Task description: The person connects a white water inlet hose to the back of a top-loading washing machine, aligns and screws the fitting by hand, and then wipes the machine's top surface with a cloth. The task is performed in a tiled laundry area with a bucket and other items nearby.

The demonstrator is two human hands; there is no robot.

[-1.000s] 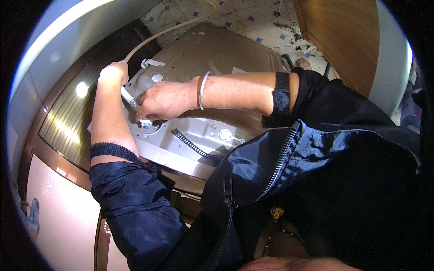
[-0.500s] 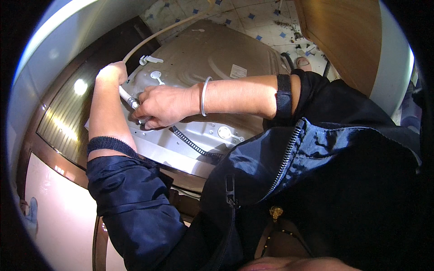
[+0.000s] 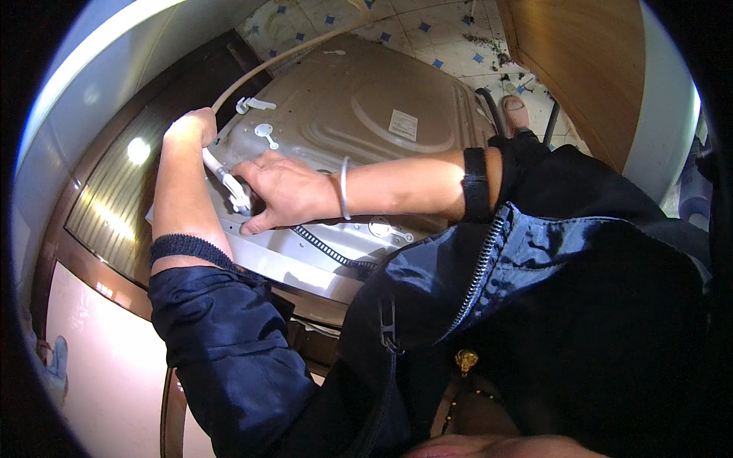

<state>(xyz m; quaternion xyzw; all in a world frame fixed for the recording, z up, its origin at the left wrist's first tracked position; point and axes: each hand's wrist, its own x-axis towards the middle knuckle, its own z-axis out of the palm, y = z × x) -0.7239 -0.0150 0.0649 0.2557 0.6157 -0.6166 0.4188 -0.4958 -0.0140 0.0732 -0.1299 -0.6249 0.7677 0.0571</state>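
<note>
A cream hose (image 3: 267,57) runs from the far floor into my left hand (image 3: 195,128), whose fingers are wrapped round it. Past that fist, the hose ends in a white plastic connector (image 3: 238,197) at the lower left corner of a brown-grey metal panel (image 3: 328,91). My right hand (image 3: 289,187) is beside the connector, thumb and forefinger apart, with no grip on it visible. Its other fingers are partly hidden from view. Below that hand a black slotted strap (image 3: 324,243) lies across the panel's pale lower part.
White plastic clips (image 3: 264,133) are fixed on the panel. A dark ribbed wooden panel (image 3: 122,179) stands on the left, a wooden cabinet side (image 3: 588,69) on the right. Dirt bits lie on the tiled floor (image 3: 412,15). A foot in a sandal (image 3: 515,113) shows near a black hose.
My right hand has loosened from the connector, its thumb and forefinger spreading and leaving the white fitting exposed. My left hand keeps its hold on the hose, nearly still.
</note>
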